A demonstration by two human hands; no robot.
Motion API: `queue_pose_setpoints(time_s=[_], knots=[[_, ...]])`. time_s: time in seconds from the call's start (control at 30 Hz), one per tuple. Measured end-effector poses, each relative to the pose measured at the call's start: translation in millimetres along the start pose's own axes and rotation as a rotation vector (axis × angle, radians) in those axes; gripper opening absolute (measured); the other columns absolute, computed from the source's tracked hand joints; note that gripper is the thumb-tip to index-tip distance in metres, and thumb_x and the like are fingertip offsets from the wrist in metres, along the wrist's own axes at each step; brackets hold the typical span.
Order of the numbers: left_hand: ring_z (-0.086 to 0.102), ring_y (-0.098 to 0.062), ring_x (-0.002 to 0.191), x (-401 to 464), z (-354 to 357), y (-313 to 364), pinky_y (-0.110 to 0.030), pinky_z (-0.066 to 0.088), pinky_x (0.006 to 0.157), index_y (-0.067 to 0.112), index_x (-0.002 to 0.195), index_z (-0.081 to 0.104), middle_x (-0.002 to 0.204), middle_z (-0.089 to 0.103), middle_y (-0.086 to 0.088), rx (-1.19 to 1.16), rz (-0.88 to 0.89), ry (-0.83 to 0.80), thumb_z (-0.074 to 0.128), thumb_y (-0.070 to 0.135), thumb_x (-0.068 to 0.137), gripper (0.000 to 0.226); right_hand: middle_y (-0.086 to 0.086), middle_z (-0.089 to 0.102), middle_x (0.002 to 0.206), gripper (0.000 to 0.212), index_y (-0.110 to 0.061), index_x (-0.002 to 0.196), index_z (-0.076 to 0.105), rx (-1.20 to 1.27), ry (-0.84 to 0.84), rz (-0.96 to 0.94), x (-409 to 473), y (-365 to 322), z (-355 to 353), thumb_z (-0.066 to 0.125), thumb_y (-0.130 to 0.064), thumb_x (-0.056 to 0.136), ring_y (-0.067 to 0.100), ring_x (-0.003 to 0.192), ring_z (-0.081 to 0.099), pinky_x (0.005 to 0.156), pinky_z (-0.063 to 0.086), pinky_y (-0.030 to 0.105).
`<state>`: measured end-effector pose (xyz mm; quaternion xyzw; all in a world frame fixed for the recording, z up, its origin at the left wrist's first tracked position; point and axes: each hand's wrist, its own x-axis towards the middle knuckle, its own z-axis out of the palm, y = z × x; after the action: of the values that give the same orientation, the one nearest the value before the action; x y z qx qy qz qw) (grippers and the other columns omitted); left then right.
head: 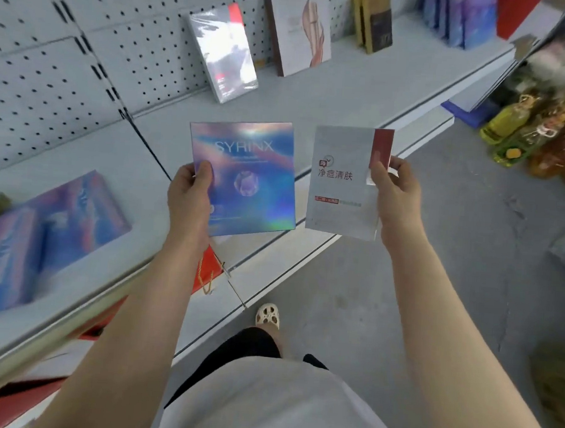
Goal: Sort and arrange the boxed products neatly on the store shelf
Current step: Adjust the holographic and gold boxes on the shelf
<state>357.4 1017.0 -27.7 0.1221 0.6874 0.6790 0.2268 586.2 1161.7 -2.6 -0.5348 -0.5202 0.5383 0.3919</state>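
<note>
- My left hand (190,196) held the holographic box (243,179) by its left edge, thumb on front.
- My right hand (395,193) pinched the white box (341,184) above the shelf (313,94).

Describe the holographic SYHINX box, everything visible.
The SYHINX box is flat and near-square, with a glossy iridescent blue, purple and pink front, white "SYHINX" lettering near the top and a gem-like motif in the centre. It looks like foil-finished card. It is held upright, facing the camera, in the air in front of the shelf. The left hand grips its lower left edge, thumb on the front. Nothing else touches it.
</note>
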Motion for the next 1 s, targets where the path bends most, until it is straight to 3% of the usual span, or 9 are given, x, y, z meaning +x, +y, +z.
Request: queue_pose_setpoints(time_s=[0.07,0.17,0.27,0.5,0.67,0.77,0.83,0.9,1.0], knots=[[0.049,-0.003,0.057,25,15,5,-0.019,0.041,0.055,0.022,0.073,0.052,0.073,0.056,0.005,0.004,-0.003,0.055,0.054,0.026,0.097,0.025,-0.006,0.065,0.076,0.017,-0.029,0.101,0.058,-0.01,-0.034,-0.028,35,-12,13,0.062,-0.041,0.09,0.008,0.064,0.063,0.056,0.049,0.025],[0.047,-0.001,0.054,60,30,19,-0.016,0.038,0.052,0.022,0.07,0.046,0.071,0.051,0.006,-0.006,-0.02,0.121,0.053,0.026,0.098,0.03,0.006,0.059,0.082,0.02,-0.03,0.104,0.059,-0.032,-0.114,-0.073,86,-36,39,0.062,-0.043,0.09,0.018,0.071,0.055,0.064,0.045,0.032],[0.049,-0.01,0.067,88,35,29,-0.022,0.038,0.06,0.022,0.074,0.048,0.08,0.054,0.002,0.031,-0.042,0.207,0.052,0.03,0.098,0.026,0.009,0.066,0.084,0.019,-0.028,0.106,0.059,-0.071,-0.256,-0.137,130,-56,71,0.063,-0.039,0.091,0.017,0.07,0.06,0.06,0.049,0.028],[0.038,-0.015,0.07,114,35,26,-0.03,0.031,0.06,0.02,0.075,0.047,0.077,0.044,-0.001,0.034,-0.077,0.432,0.053,0.034,0.095,0.026,0.008,0.065,0.099,0.022,-0.012,0.113,0.057,-0.106,-0.627,-0.229,238,-75,164,0.063,-0.008,0.093,0.024,0.094,0.063,0.08,0.055,0.036],[0.039,-0.014,0.071,109,57,18,-0.03,0.032,0.062,0.016,0.084,0.054,0.08,0.045,-0.004,0.001,-0.095,0.673,0.053,0.035,0.097,0.023,0.003,0.061,0.094,0.024,-0.015,0.114,0.054,-0.175,-0.868,-0.283,290,-74,233,0.063,-0.008,0.092,0.017,0.082,0.054,0.076,0.047,0.032],[0.035,-0.014,0.068,106,76,11,-0.03,0.029,0.059,0.012,0.083,0.051,0.078,0.04,-0.006,0.004,-0.103,0.737,0.053,0.035,0.096,0.027,-0.006,0.057,0.092,0.055,-0.034,0.134,0.044,-0.271,-0.945,-0.427,311,-77,253,0.063,-0.007,0.09,0.009,0.079,0.054,0.074,0.049,0.022],[0.034,-0.014,0.068,104,88,7,-0.03,0.028,0.058,0.002,0.084,0.049,0.078,0.039,-0.006,0.01,-0.097,0.766,0.054,0.034,0.096,0.034,-0.007,0.058,0.106,0.075,-0.042,0.142,0.035,-0.338,-0.992,-0.542,322,-83,261,0.065,-0.004,0.084,0.009,0.092,0.059,0.082,0.051,0.018],[0.036,-0.013,0.066,104,98,5,-0.03,0.03,0.058,-0.001,0.086,0.051,0.077,0.041,-0.006,0.0,-0.091,0.79,0.054,0.033,0.095,0.035,-0.001,0.053,0.124,0.073,-0.035,0.141,0.043,-0.43,-1.002,-0.683,329,-90,270,0.068,-0.004,0.079,0.016,0.104,0.058,0.091,0.051,0.028],[0.044,-0.008,0.062,106,109,6,-0.024,0.037,0.056,0.014,0.082,0.056,0.072,0.052,0.005,-0.01,-0.094,0.795,0.054,0.033,0.096,0.024,0.002,0.045,0.126,0.064,-0.024,0.134,0.053,-0.505,-0.986,-0.84,332,-95,281,0.071,-0.005,0.076,0.021,0.107,0.055,0.096,0.049,0.037]])
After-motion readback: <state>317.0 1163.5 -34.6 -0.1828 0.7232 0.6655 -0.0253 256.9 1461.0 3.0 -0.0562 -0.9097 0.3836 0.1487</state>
